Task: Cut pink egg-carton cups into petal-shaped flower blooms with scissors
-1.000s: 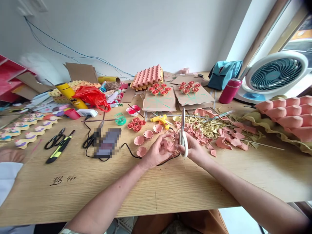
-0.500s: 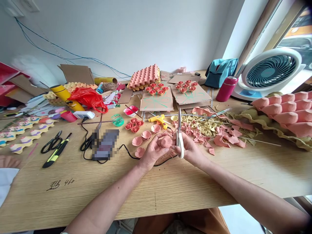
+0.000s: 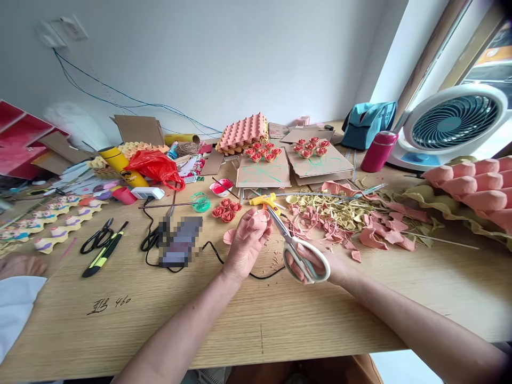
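In my left hand is a pink egg-carton cup, mostly hidden behind the fingers. My right hand grips white-handled scissors through their loops. Their blades point up and left, with the tips beside the cup. Just beyond my hands lie a yellow glue gun and a cluster of red paper flowers. A pink petalled cup shows partly behind my left hand. Small pink crumbs are scattered on the table between my hands.
Pink and yellow carton scraps spread to the right, near stacked egg trays. Cardboard sheets with red flowers stand behind. Black scissors, a utility knife and a black cable lie left. Another person's sleeve is at far left.
My right hand has turned the scissors from upright to slanting left, bringing their tips to the cup. My left hand has rotated and now covers more of the cup. The view has shifted slightly.
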The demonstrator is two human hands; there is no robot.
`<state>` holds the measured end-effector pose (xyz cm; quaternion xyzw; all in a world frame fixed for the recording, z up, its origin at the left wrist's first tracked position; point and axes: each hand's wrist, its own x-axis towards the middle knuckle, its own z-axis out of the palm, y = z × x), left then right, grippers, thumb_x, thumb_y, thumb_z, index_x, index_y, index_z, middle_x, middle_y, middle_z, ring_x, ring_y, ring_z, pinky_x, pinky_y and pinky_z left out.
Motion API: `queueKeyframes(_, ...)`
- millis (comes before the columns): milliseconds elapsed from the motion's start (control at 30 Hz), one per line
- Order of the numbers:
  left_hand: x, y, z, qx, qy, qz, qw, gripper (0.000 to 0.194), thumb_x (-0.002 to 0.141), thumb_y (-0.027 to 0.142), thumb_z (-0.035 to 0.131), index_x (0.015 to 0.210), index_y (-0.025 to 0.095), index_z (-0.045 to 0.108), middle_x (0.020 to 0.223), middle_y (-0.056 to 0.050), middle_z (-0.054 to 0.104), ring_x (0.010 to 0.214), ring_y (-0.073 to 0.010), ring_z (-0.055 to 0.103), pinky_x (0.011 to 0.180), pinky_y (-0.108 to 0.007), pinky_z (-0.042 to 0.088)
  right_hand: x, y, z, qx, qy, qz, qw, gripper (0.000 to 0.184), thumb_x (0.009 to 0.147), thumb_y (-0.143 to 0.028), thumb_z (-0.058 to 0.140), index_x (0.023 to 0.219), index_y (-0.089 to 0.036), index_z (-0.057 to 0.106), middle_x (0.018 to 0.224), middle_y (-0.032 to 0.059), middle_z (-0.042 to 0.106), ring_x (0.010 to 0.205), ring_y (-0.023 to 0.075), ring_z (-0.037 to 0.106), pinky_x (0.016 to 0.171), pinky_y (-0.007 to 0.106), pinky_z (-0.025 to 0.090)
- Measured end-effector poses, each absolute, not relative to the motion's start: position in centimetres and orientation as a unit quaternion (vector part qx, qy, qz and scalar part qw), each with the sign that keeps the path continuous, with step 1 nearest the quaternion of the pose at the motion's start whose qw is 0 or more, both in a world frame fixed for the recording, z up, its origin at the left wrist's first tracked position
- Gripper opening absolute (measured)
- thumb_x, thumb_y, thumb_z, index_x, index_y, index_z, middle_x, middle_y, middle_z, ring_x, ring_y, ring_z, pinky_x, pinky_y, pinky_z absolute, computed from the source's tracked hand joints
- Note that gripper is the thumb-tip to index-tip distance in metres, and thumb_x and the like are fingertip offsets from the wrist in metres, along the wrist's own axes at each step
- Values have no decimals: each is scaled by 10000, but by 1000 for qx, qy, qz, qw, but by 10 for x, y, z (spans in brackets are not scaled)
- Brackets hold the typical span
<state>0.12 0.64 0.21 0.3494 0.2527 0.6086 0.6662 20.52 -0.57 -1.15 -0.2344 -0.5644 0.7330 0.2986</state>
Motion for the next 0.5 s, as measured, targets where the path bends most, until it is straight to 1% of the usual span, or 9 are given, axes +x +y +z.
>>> queueKeyframes(67,1,6,3,340,250,610,671,555,730,166,823,1220,311,608,1258,-11,667,1091,-160,679,994,-317,510,203,-8,-15,-203,-537,770,278,586,884,-759,538,908,-176,589,580,-11,588,444,107,513,418,211,371)
queueKeyframes(133,1,5,3,338,255,600,679,567,732,183,828,1235,314,602,1269,-12,660,1069,-167,688,962,-321,533,202,-9,-16,-187,-521,786,275,592,885,-762,532,923,-174,591,568,-19,585,426,102,507,408,203,373)
queueKeyframes(200,0,4,2,338,266,587,686,569,723,212,843,1230,315,606,1265,-7,653,1047,-176,695,920,-320,552,201,-9,-16,-189,-519,784,283,596,890,-760,525,931,-169,591,576,-16,589,435,104,517,412,201,380)
queueKeyframes(267,0,4,1,342,281,578,686,568,708,228,857,1214,312,613,1266,-2,642,1004,-163,694,882,-304,558,201,-8,-15,-207,-527,767,301,606,879,-771,531,916,-168,585,598,-6,599,462,112,540,426,207,395)
queueKeyframes(367,1,5,-2,356,295,584,667,521,711,226,855,1176,292,629,1234,2,636,863,-96,655,789,-246,543,203,-6,-11,-259,-569,710,325,603,847,-780,568,870,-178,565,634,2,602,512,123,555,469,227,417)
queueKeyframes(433,1,6,-3,365,296,594,653,474,723,222,845,1145,282,636,1179,11,637,784,-67,611,732,-223,520,204,-6,-8,-297,-619,649,328,574,852,-759,581,812,-187,543,636,-5,576,533,118,515,487,234,401)
queueKeyframes(500,1,7,-5,368,294,600,647,453,727,220,839,1127,283,637,1121,22,634,748,-59,582,714,-222,506,204,-6,-6,-332,-669,581,322,533,889,-708,568,755,-195,517,632,-17,532,548,113,455,498,239,368)
